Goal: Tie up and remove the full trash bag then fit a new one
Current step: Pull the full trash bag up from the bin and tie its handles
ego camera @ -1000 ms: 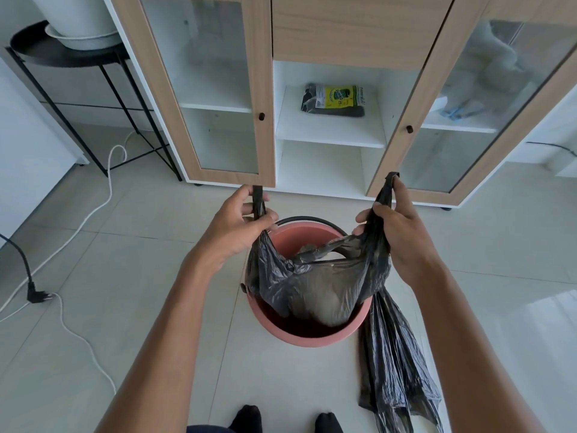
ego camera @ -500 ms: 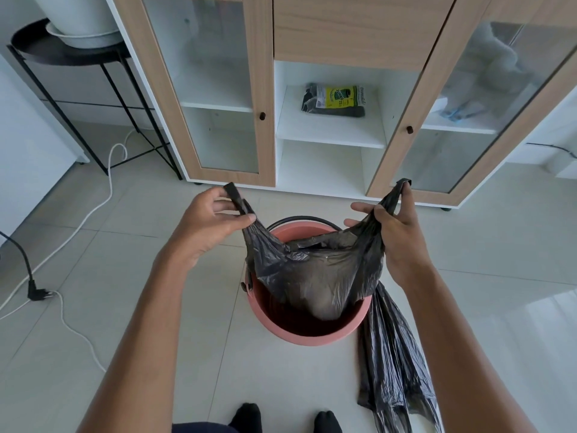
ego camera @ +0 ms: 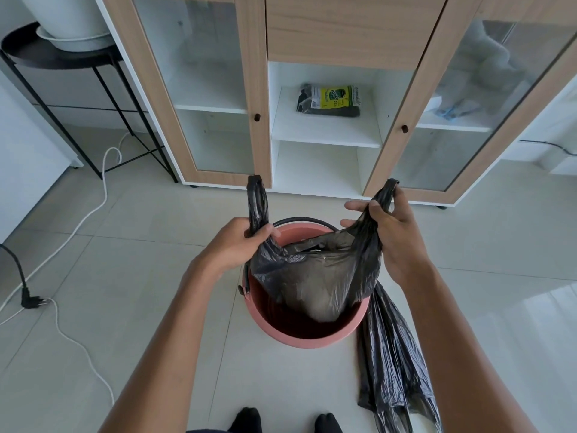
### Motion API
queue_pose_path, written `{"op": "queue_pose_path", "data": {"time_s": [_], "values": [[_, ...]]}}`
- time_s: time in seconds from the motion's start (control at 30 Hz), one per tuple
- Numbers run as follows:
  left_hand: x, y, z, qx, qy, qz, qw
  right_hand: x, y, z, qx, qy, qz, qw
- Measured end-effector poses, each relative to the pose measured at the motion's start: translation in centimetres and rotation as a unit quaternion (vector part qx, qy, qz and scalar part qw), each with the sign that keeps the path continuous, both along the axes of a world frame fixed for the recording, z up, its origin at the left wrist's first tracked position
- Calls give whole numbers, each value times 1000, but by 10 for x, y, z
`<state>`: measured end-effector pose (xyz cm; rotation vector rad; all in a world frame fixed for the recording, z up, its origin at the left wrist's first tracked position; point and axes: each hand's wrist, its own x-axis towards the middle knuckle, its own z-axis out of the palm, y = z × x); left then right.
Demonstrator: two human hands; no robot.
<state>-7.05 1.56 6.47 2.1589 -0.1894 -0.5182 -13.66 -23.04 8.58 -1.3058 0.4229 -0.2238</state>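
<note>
A full black trash bag [ego camera: 315, 276] sits in a pink bucket [ego camera: 299, 334] on the floor in front of me. My left hand [ego camera: 237, 245] grips the bag's left handle loop, which sticks straight up above my fist. My right hand [ego camera: 393, 235] pinches the right handle loop between thumb and fingers, with the other fingers spread. The bag's mouth is gathered between the two hands and is partly lifted above the bucket rim. An empty black bag [ego camera: 390, 364] lies flat on the tiles just right of the bucket.
A wooden cabinet [ego camera: 352, 32] with glass doors stands behind the bucket; a pack of trash bags [ego camera: 332, 100] lies on its open middle shelf. A black side table [ego camera: 62, 57] is at the far left. A white cable [ego camera: 75, 226] and a black plug [ego camera: 31, 300] lie on the left floor.
My left hand moved back inward toward the bucket and turned its handle loop upright. My right hand stayed near the right handle. The bag sits a little higher and more bunched.
</note>
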Motion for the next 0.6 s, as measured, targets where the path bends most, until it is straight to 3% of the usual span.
{"op": "queue_pose_path", "data": {"time_s": [0.2,0.27,0.33,0.4,0.47,0.6], "values": [[3,-6,-2,-79,-24,78,994,4,-5,-6,-4,32,-64,997],[3,-16,2,-159,-11,136,978,4,-4,-4,-6,36,-45,998],[4,-26,7,-316,49,208,924,2,-1,-3,13,30,-17,999],[4,-30,12,-470,145,232,839,3,2,-2,33,23,-3,999],[2,-31,13,-529,179,214,802,5,5,-2,44,27,-3,999],[-2,-40,9,-478,151,198,842,10,7,-1,89,38,-6,995]]}}
